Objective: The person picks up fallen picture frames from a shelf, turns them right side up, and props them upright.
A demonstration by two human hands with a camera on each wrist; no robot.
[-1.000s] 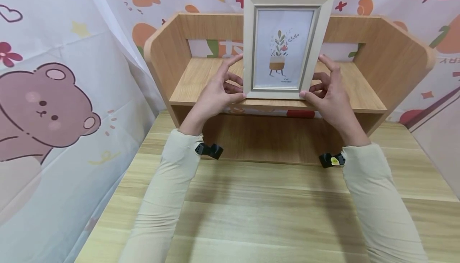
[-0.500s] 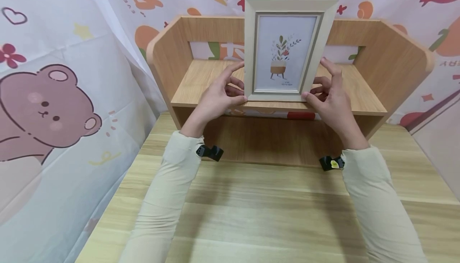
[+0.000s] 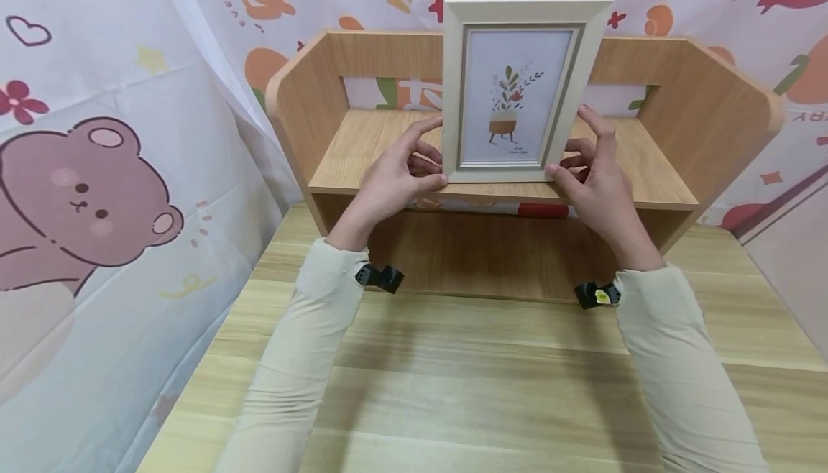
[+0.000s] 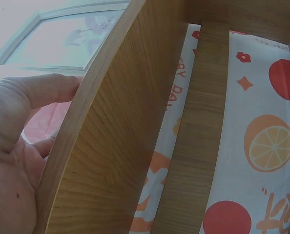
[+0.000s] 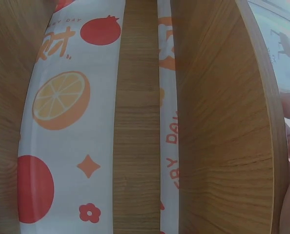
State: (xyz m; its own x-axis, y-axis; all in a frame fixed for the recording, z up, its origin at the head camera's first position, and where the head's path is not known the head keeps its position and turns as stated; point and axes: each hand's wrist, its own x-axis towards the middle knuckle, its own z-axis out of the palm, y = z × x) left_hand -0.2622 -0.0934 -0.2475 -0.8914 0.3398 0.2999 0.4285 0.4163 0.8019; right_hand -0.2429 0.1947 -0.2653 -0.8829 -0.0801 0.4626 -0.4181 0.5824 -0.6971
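Going left to right, I first get a bear print (image 3: 84,200) on the cloth, left of the wooden shelf (image 3: 724,99). Then comes the left hand (image 3: 397,171), at the shelf's front, left of its middle; its fingers grasp the left side of the picture frame (image 3: 511,95), thumb at the lower corner. The picture frame stands about upright at the shelf's middle, bottom edge at the front of the upper board; I can't tell whether the board bears its full weight. Right of the shelf's middle, the right hand (image 3: 598,178) grasps the other side, thumb at that lower corner. The counter (image 3: 491,387) spreads under and in front of the shelf.

Over the last 1 second little has changed: my head view has shifted slightly, while the frame has barely moved against the shelf. I read that as steadying, with neither of the 2 hands released.
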